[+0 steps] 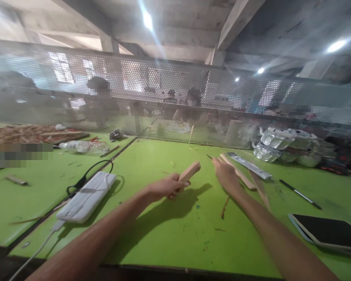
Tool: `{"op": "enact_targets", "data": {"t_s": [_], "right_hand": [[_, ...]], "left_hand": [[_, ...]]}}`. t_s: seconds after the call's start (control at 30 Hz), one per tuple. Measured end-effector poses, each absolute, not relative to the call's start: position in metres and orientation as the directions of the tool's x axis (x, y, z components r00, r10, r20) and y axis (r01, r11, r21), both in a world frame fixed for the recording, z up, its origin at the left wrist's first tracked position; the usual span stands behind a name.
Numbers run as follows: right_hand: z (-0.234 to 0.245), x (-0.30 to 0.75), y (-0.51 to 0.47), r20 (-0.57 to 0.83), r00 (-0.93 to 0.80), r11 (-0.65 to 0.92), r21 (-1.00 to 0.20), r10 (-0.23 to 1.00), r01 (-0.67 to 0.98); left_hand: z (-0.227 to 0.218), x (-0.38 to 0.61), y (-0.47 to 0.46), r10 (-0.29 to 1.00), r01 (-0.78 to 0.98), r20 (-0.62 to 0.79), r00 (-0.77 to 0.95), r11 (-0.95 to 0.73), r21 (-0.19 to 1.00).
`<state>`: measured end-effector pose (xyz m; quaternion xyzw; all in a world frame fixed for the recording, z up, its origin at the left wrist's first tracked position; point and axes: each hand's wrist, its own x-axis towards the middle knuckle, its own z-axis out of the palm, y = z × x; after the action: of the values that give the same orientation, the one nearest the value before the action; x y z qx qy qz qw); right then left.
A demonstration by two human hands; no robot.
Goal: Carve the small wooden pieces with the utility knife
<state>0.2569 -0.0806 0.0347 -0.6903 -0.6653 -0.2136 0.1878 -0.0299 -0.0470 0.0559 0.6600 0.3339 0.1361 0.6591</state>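
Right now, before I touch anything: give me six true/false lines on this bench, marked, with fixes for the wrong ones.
1. The left hand holds a wood block. True.
2. The right hand grips the block too. False: it is apart from the block, close to a wood strip; whether it touches the strip is unclear.
3. The bottle stands upright. False: it lies on its side.
4. The pen lies beyond the dark-screened device. True.
5. The power bank has nothing plugged in. False: a white cable runs from its near end.
6. A mesh panel stands along the table's far side. True.
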Motion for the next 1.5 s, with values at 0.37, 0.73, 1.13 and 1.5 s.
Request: {"op": "enact_targets", "data": {"t_s": [0.37, 0.73, 1.13, 1.5], "right_hand": [[0.036, 0.203, -0.090, 0.619, -0.126, 0.388, -0.309, 0.775, 0.868], [0.023, 0.183, -0.099, 0.545, -0.205, 0.402, -0.272, 0.813, 0.874], [0.023, 0.182, -0.106, 0.586, -0.233, 0.416, -0.199, 0.776, 0.887], [0.028, 0.190, -0.094, 0.542, -0.154, 0.326, -0.237, 0.826, 0.915]], "left_hand": [[0.046, -0.029, -0.036, 0.696, 0.164, -0.186, 0.694, 0.098, 0.982], [0.039, -0.026, -0.040, 0.685, 0.199, -0.144, 0.715, -0.002, 0.980], [0.045, -0.020, -0.048, 0.767, 0.196, -0.137, 0.627, 0.015, 0.980], [0.043, -0.017, -0.045, 0.791, 0.276, -0.137, 0.596, -0.042, 0.960]]}}
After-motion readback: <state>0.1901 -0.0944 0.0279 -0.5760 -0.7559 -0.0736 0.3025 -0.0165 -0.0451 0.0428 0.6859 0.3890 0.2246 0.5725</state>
